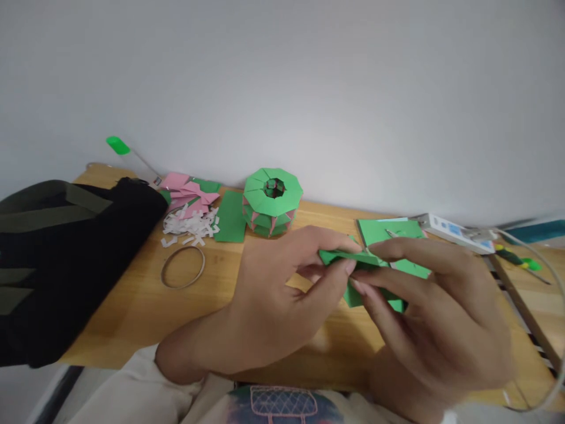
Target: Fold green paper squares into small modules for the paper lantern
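A folded piece of green paper (339,256) is pinched between both hands above the front of the table. My left hand (282,294) grips its left end with thumb and fingers. On the right, my right hand (432,300) closes thumb and fingers on the other end and partly hides the folds. More green paper (353,296) shows just under the fingertips; whether it is part of the same piece I cannot tell. Behind the hands stands a round, ring-shaped green and pink folded-paper model (271,200) with a hole in its top.
Pink folded papers (189,191), white paper scraps (189,224), a green sheet (232,217) and a tape ring (182,267) lie left. A black bag (88,259) covers the left edge. Right are green sheets (384,229), a power strip (459,232) and a cable (551,277).
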`<move>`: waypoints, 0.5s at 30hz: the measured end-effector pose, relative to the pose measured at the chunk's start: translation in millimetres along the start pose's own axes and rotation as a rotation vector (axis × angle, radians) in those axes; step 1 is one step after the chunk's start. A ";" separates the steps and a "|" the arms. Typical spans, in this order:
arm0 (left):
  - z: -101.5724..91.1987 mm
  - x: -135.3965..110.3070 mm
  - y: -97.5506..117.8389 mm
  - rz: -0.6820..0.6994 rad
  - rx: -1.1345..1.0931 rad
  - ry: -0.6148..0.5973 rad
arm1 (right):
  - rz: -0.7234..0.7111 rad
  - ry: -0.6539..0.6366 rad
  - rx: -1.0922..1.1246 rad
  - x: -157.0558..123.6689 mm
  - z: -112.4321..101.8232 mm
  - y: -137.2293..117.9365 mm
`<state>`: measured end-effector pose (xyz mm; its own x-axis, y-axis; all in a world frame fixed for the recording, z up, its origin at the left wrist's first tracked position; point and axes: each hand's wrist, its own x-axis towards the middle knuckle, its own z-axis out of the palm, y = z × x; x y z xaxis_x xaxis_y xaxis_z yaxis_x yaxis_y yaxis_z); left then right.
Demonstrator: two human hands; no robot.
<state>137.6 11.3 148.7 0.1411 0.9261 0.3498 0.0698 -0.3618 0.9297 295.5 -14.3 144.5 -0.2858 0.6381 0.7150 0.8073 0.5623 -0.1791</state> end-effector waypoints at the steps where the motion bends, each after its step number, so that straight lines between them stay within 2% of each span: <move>1: 0.2 0.6 -0.6 -0.011 0.005 0.001 | -0.002 0.010 -0.017 -1.3 1.4 0.7; 7: -1.7 3.1 -5.7 -0.178 -0.118 0.000 | -0.051 0.069 -0.089 -6.3 5.0 3.1; 10: -3.0 3.0 -5.9 -0.221 -0.130 0.000 | 0.014 0.106 0.013 -3.3 3.7 3.3; 13: -5.1 3.4 -3.4 -0.197 -0.121 -0.018 | 0.035 0.161 0.147 -1.3 3.6 3.4; 15: -10.0 3.0 -2.4 -0.184 -0.085 -0.033 | 0.072 0.149 0.221 -2.4 4.2 3.7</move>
<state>128.0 16.1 148.7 0.1656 0.9713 0.1708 0.0143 -0.1756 0.9844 297.0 -11.6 139.3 -0.1398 0.6052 0.7837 0.6856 0.6302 -0.3644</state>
